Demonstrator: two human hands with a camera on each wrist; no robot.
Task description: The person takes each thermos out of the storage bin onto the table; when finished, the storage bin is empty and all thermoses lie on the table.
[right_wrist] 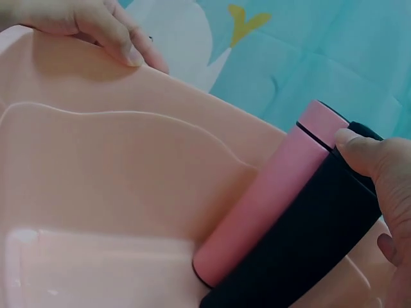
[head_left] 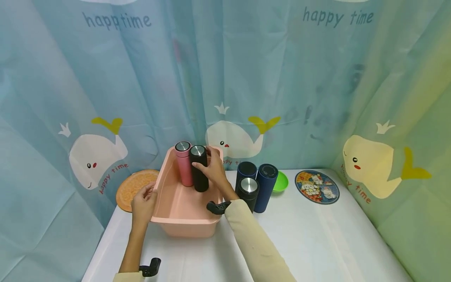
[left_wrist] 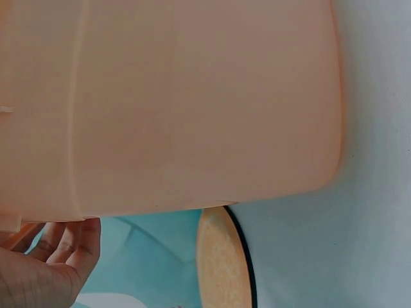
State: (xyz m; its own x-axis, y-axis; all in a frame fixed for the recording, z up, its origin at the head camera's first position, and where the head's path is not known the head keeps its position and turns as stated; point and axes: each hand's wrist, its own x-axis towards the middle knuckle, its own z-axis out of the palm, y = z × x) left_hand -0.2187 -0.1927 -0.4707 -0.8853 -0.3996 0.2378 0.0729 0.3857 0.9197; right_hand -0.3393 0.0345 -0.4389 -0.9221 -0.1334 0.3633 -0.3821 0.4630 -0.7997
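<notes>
A pink plastic basin [head_left: 184, 229] stands on the white table. My left hand [head_left: 143, 201] grips its left rim, and in the left wrist view the fingers [left_wrist: 82, 247] curl at the rim's underside. A pink thermos [head_left: 184, 170] stands upright inside, at the back left. Beside it is a black thermos [head_left: 199, 178] with a silver-topped lid, held near its top by my right hand [head_left: 214, 170]. The right wrist view shows the thumb [right_wrist: 359, 151] across the upper part of the black thermos, which overlaps the pink thermos [right_wrist: 270, 199] there.
Right of the basin stand two dark blue bottles [head_left: 266, 188] and a black thermos [head_left: 248, 192] with a silver lid. Behind them sits a green bowl [head_left: 280, 182]. A patterned round mat [head_left: 317, 187] lies further right, and an orange-tan round mat [head_left: 128, 190] is left. A curtain [head_left: 225, 78] hangs behind.
</notes>
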